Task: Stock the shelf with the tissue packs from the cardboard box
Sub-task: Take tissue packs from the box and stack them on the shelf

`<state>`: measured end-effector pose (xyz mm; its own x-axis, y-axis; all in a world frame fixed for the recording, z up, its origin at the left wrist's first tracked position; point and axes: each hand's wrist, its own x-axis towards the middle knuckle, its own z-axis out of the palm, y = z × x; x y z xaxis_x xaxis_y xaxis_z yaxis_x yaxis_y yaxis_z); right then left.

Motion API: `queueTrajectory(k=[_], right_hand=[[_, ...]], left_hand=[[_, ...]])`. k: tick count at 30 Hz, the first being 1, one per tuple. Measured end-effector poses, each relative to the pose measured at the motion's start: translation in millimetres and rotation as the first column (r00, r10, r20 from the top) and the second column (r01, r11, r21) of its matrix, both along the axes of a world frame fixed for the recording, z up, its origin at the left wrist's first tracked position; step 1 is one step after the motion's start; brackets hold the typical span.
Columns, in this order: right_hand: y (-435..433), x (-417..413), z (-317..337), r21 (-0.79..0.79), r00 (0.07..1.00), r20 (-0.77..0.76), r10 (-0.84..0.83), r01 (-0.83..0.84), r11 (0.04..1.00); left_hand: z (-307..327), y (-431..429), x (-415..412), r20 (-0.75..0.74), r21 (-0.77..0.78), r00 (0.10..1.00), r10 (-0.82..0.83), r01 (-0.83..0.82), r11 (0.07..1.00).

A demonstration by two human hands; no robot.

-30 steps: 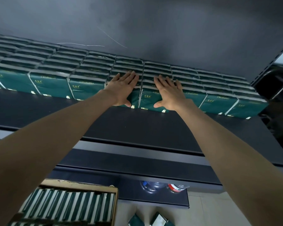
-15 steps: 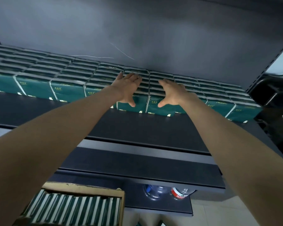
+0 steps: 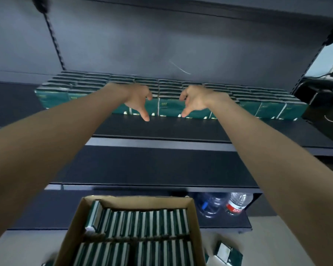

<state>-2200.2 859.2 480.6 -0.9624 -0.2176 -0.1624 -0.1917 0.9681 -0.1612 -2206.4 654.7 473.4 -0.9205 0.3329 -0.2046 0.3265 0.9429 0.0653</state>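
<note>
Plainly tissue packs (image 3: 169, 108) are dk-green w/ white edges.

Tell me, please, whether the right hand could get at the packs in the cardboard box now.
Probably yes: the right hand holds nothing, the cardboard box is open-topped, and nothing lies over its packs.

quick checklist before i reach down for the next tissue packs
1. Hands free: left hand and right hand hold no pack, ok.
2. Hands clear of the shelved packs: cannot tell.
3. Stock left: cardboard box holds rows of boxed packs, ok.
4. Bare shelf in front of the row: ok.
5. Nothing dropped: not ok, loose packs lie on the floor right of the box.
</note>
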Motion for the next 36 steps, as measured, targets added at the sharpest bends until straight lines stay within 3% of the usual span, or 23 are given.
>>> queueTrajectory(k=[12, 23, 30, 36], right_hand=[[-146.6, 65.3, -101.9, -0.060, 0.971, 0.210, 0.115, -0.105, 0.993], [-228.7, 84.3, -274.6, -0.109, 0.867, 0.458, 0.196, -0.164, 0.980], [-274.9, 109.6, -385.5, -0.187, 0.817, 0.577, 0.009, 0.122, 0.975], [-309.4, 125.1, -456.1, -0.193, 0.779, 0.609, -0.151, 0.329, 0.924]], left_hand=[[-87.6, -150.9, 87.3, 0.214, 0.032, 0.966, 0.144, -0.154, 0.987], [-258.8, -239.9, 140.0, 0.477, 0.088, 0.838, 0.266, -0.346, 0.934], [-368.3, -268.7, 162.6, 0.548, 0.255, 0.782, 0.297, -0.495, 0.831], [-453.1, -272.5, 177.4, 0.665, 0.247, 0.617, 0.422, -0.714, 0.655]])
